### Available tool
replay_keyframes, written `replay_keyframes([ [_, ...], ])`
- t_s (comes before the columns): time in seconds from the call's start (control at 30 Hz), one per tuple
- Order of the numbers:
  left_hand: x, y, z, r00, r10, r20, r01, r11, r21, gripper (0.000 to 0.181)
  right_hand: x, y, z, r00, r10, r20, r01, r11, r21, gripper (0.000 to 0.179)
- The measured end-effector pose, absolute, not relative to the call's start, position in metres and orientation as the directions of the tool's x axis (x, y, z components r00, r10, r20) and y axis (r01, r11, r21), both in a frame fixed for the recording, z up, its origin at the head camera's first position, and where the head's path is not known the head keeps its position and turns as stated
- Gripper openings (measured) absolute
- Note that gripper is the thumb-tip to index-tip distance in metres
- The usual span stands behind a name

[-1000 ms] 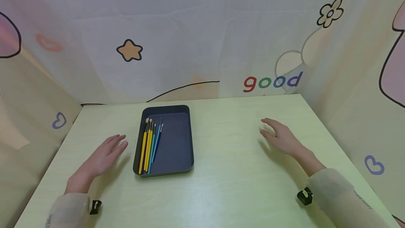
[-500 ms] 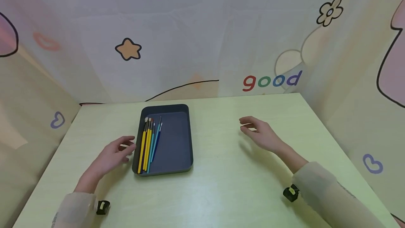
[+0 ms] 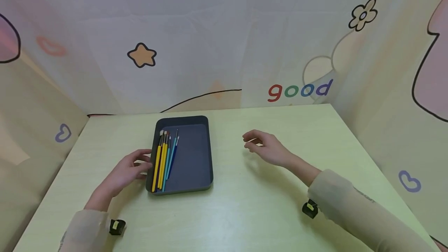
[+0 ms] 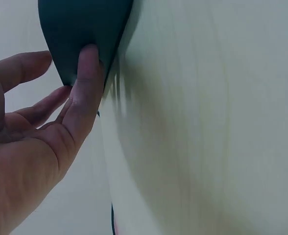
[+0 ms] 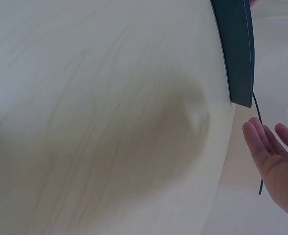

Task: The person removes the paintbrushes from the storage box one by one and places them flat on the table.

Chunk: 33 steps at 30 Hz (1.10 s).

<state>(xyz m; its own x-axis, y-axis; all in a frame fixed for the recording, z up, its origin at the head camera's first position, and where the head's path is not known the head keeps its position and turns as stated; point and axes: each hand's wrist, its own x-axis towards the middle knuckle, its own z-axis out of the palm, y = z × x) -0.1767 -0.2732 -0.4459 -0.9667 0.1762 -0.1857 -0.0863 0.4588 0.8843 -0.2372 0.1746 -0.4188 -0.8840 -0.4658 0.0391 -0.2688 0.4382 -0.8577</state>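
A dark grey rectangular tray lies on the table left of centre. Inside it, along the left wall, is a row of several paintbrushes with yellow, light blue and dark blue handles. At the tray's left side, my left hand has its fingertips right at the rim. The left wrist view shows one finger of that hand laid against the tray's outer wall, with the thumb tip near the edge. To the tray's right, my right hand hovers over the table, fingers loosely bent and holding nothing.
The pale wooden table runs back to a patterned cloth wall, with more cloth on both sides. A small black device sits at the left sleeve and another black device at the right sleeve.
My right hand has moved left toward the tray, its fingers bending slightly. My left hand has moved right to reach the tray's left rim. The tray and brushes stay in place.
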Motion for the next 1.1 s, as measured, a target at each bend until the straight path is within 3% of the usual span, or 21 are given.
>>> replay_keyframes([
  [0.37, -0.177, -0.272, -0.448, -0.966, 0.190, -0.177, -0.079, 0.435, 0.897, 0.057, -0.235, 0.140, -0.413, -0.860, -0.510, 0.011, -0.187, 0.294, -0.937, 0.033],
  [0.57, -0.178, -0.267, -0.448, -0.960, 0.213, -0.179, -0.078, 0.411, 0.908, 0.058, -0.234, 0.114, -0.409, -0.814, -0.581, -0.013, -0.142, 0.220, -0.965, 0.038],
  [0.73, -0.178, -0.264, -0.449, -0.961, 0.212, -0.176, -0.074, 0.417, 0.906, 0.057, -0.232, 0.090, -0.411, -0.783, -0.619, -0.056, -0.113, 0.230, -0.967, 0.041],
  [1.1, -0.179, -0.261, -0.452, -0.962, 0.217, -0.166, -0.068, 0.400, 0.914, 0.057, -0.229, 0.041, -0.416, -0.801, -0.575, -0.169, -0.007, 0.292, -0.956, 0.049],
])
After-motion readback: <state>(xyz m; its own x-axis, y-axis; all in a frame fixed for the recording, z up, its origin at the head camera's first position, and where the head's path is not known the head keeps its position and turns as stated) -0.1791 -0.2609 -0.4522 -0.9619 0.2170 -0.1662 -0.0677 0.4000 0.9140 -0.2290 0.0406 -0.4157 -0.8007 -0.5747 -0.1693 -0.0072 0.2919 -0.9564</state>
